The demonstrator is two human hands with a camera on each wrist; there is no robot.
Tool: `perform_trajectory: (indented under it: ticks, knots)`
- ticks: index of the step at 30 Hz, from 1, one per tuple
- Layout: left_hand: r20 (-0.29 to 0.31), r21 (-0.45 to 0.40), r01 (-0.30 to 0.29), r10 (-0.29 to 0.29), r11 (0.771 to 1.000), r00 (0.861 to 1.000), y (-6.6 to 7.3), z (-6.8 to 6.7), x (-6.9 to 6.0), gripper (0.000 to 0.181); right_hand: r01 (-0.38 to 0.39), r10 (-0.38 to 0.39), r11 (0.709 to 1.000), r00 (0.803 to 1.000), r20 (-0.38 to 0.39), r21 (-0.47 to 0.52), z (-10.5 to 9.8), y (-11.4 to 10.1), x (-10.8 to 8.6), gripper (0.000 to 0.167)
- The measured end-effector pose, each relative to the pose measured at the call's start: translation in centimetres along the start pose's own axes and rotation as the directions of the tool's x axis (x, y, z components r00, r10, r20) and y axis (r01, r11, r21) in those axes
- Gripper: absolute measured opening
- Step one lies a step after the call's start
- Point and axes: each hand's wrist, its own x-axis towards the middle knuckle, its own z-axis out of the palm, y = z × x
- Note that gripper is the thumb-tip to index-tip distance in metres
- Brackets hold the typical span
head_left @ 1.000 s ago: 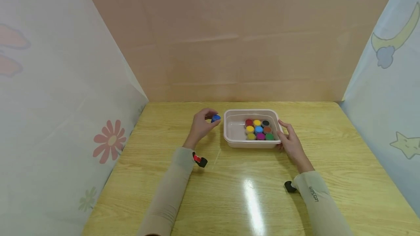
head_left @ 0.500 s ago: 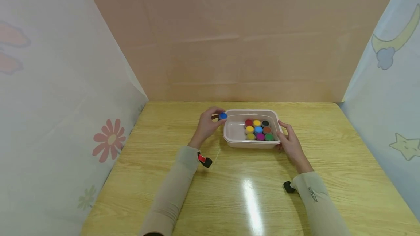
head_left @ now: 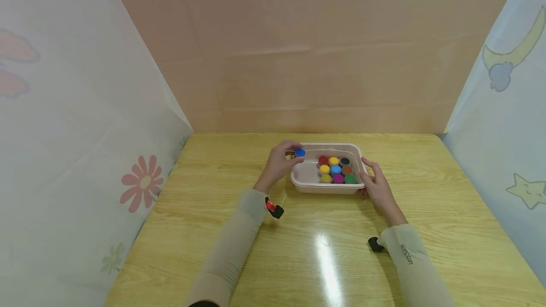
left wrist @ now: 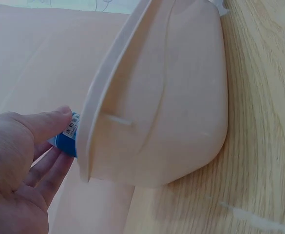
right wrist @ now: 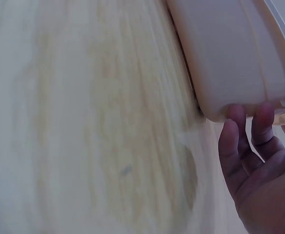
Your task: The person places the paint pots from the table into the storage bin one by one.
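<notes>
A pale pink plastic container (head_left: 315, 188) stands on the table, with several small paint jars (head_left: 336, 169) grouped in its right part, their lids in different colors. My left hand (head_left: 278, 164) pinches a blue paint jar (head_left: 300, 153) between thumb and fingers, over the container's left rim. In the left wrist view, a white label shows on this blue jar (left wrist: 68, 142), which the rim partly hides. At the container's right end, my right hand (head_left: 377, 187) holds the rim and side wall. Curled fingertips (right wrist: 236, 113) touch the outer wall in the right wrist view.
The wooden table (head_left: 239, 250) ends at a brown backdrop (head_left: 320, 84) behind the container. Pale patterned sheets (head_left: 85, 108) stand along both sides. Black wrist-worn devices (head_left: 375, 244) sit at both cuffs.
My left hand has carried the blue paint jar rightward, from beside the container to over its left end. The right hand and the container have stayed in place.
</notes>
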Motion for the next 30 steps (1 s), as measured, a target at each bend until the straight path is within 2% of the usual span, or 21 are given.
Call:
perform_trajectory:
  ticks: [4, 12, 16, 21, 27, 30]
  knots:
    - [0.020, 0.022, 0.015, -0.015, 1.000, 1.000, 0.1, 0.7, 0.3, 0.034, -0.005, 0.005, 1.000, 1.000, 0.000, 0.002, -0.1, 0.1, 0.0, 0.060]
    - [0.042, 0.010, -0.009, 0.008, 1.000, 0.999, 0.4, 1.3, 1.1, 0.032, 0.014, -0.014, 0.999, 1.000, 0.000, 0.031, -0.1, -0.1, -0.3, 0.060]
    - [0.051, 0.057, 0.011, -0.014, 0.998, 0.999, 0.3, 1.6, 1.3, 0.034, 0.007, -0.007, 1.000, 1.000, 0.001, 0.024, -0.1, -0.3, -0.2, 0.060]
    - [0.092, 0.126, 0.008, -0.020, 0.992, 0.996, 0.2, 1.9, 1.7, 0.035, 0.002, -0.002, 1.000, 1.000, -0.010, 0.004, 0.0, -0.3, -0.2, 0.060]
    - [0.107, 0.273, -0.011, -0.018, 0.962, 0.994, 0.2, 2.3, 2.3, 0.033, 0.006, -0.006, 1.000, 1.000, -0.016, 0.011, 0.1, -0.1, -0.2, 0.058]
    - [0.116, 0.319, -0.021, -0.017, 0.947, 0.993, 0.1, 2.6, 2.6, 0.032, 0.007, -0.007, 1.000, 1.000, -0.018, 0.015, 0.1, -0.1, -0.2, 0.058]
